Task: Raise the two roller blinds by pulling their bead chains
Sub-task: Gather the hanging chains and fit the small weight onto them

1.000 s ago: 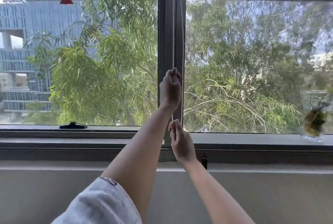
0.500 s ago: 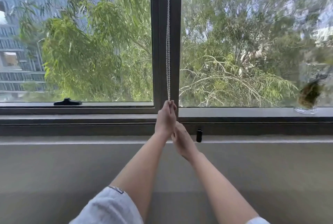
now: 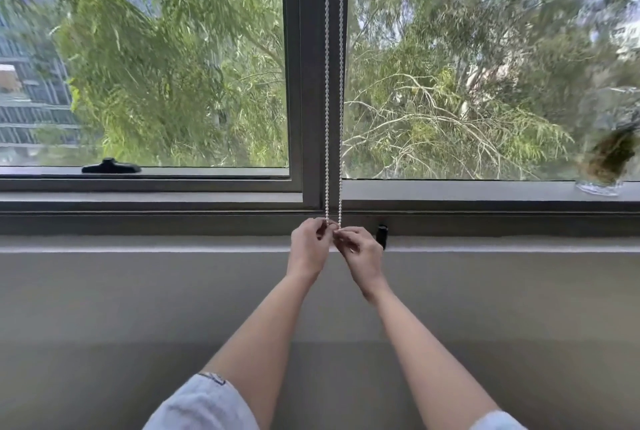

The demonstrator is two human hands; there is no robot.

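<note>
A white bead chain [image 3: 327,90] hangs in two strands down the grey centre post [image 3: 308,83] between the two window panes. My left hand [image 3: 308,246] pinches the left strand at its lower end, just below the sill line. My right hand [image 3: 362,253] pinches the right strand beside it, and the two hands touch. Both panes are uncovered and no blind fabric shows in this view.
A black window handle [image 3: 110,166] lies on the left frame. A small black clip [image 3: 382,234] sits on the ledge just right of my hands. A glass vase with a plant [image 3: 604,163] stands on the sill at far right. Grey wall [image 3: 138,308] below.
My left hand has come down the chain from mid-window to the sill, beside my right hand. The right blind's bottom edge, visible at the top earlier, is out of frame. The view has tilted down.
</note>
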